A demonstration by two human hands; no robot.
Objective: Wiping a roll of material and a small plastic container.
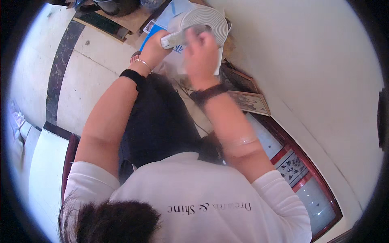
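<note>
A thick white coiled roll of strip (201,22) lies on a blue and white box or sheet (178,60) at the top middle. Just in front of it, my left hand (156,46) is closed on a pale flat strip (174,39); I cannot tell whether it is the roll's loose end. My right hand (200,56) is at the strip's right side, against the front of the roll. Motion smears its fingers, so what they hold does not show.
Framed pictures (251,102) lean near the wall (316,60) on the right. A glass-panelled piece with a dark red frame (320,182) stands at lower right. A dark pot (115,6) and wooden boards (133,20) are at the top left.
</note>
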